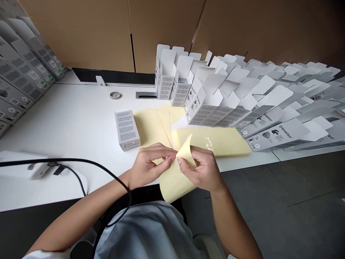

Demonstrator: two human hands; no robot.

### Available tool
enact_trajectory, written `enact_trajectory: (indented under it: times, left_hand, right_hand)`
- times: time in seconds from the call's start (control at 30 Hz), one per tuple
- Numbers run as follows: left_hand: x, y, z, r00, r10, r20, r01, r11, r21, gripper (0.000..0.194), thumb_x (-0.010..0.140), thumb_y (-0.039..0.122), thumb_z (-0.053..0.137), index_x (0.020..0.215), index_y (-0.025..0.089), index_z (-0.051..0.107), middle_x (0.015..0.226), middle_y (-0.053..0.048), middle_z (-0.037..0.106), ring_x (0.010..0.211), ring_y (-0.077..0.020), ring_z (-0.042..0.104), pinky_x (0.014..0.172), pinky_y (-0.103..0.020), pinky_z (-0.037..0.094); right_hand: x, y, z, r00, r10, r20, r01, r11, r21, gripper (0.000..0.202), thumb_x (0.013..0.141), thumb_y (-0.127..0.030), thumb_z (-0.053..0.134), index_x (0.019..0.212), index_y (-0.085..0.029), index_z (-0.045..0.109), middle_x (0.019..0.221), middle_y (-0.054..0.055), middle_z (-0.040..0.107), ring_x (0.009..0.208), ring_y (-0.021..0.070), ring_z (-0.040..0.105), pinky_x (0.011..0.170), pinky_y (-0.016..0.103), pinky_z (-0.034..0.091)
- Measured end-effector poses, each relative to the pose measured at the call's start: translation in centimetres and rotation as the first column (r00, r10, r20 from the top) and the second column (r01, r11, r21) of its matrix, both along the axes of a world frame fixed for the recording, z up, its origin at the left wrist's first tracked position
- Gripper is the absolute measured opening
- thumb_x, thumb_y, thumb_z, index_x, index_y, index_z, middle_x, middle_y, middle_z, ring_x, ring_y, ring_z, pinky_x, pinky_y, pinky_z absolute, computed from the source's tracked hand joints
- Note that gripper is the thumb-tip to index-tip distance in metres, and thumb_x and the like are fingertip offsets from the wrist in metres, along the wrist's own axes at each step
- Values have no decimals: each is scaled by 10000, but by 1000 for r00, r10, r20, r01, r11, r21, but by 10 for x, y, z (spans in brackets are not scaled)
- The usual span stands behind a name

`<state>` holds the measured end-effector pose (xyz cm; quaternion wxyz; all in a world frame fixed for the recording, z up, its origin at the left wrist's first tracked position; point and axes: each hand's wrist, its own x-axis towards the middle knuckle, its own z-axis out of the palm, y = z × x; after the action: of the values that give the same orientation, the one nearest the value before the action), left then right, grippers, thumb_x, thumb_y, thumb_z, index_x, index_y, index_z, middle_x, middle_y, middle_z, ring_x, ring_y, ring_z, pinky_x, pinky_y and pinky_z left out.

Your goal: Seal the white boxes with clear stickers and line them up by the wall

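From out here I see both bare hands nearly meeting — left hand (152, 163), right hand (202, 167), thumbs and fingers pinched — with the left forearm (88, 208) reaching in from seven o'clock, the right forearm (233, 223) from five.

I count one left hand (153, 162) and one right hand (202, 168), with at least one yellow sheet (174, 183) between them. On the one tabletop (94, 133) I see one stack of yellow paper (226, 138) and at least three loose yellow papers (151, 126). One box (127, 126) stands alone. I make out more than ten open boxes (212, 99) on the right, too overlapped for an exact count, and more than five boxes in the left group (21, 79). I also count one small ring (115, 95), one white clip (101, 81), one slotted plate (146, 95), one white device (24, 166) and three brown panels (164, 32).
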<state>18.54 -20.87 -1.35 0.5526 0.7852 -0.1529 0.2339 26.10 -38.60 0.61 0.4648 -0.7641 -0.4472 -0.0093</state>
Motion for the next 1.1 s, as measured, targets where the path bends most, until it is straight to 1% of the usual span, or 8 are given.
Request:
enact_trajectory:
  times: [0.3,0.43,0.53,0.73,0.83,0.93,1.03,1.1]
  left_hand:
    - [1,3,-3,998,-45,-51,44,999,-25,227,906,114,618,1037,213,775,926,-61,773,842,-159,687,732,-259,554]
    - [1,3,-4,994,-74,-80,69,996,-62,196,892,131,655,1029,203,774,922,-64,771,830,-159,679,728,-261,550]
    - [2,4,-5,991,-72,-109,60,992,-112,153,870,161,701,1000,192,776,910,-70,767,826,-168,677,731,-272,546]
    - [5,3,-6,988,-67,-141,45,988,-149,89,904,181,662,890,164,747,892,-75,723,838,-160,668,761,-273,524]
    - [8,4,-7,990,1,-143,-22,989,-144,82,908,198,659,859,163,716,865,-59,689,810,-144,639,731,-261,497]
    - [12,10,-8,984,126,-129,-149,971,-186,91,913,223,656,849,170,692,848,-45,667,797,-138,610,712,-260,470]
    - [13,22,-9,950,297,-97,-312,908,-279,105,905,245,669,824,177,676,827,-28,634,768,-128,575,691,-256,446]
    - [11,31,-10,926,367,-91,-376,870,-318,115,893,254,683,808,179,668,817,-23,620,767,-126,561,689,-253,438]
  right_hand:
    - [4,-2,-1,999,38,-4,-38,998,-46,271,852,-184,585,634,-205,426,598,-40,426,550,103,384,519,255,315]
    - [5,-3,1,998,66,-8,-67,996,-54,246,861,-175,571,651,-201,446,610,-36,435,555,102,397,524,249,329]
    - [6,-3,3,996,90,-7,-90,994,-58,217,864,-164,559,672,-196,463,624,-33,445,557,98,405,521,241,329]
    - [6,0,6,996,86,-10,-87,991,-97,273,864,-176,557,643,-199,398,607,-47,378,554,91,353,516,240,298]
    - [7,-3,11,994,32,-103,-48,986,-157,275,881,-230,560,640,-195,432,605,-39,405,560,101,382,516,242,315]
    - [22,-10,22,969,-45,-242,-12,973,-229,259,903,-312,578,681,-182,542,625,-13,518,588,135,489,525,243,373]
    - [60,-5,35,946,-77,-315,-8,965,-261,179,854,-349,676,797,-181,660,728,23,656,664,182,603,594,269,468]
    - [94,12,39,942,-109,-316,20,962,-274,181,792,-314,758,916,-193,705,825,47,717,722,197,651,675,296,514]
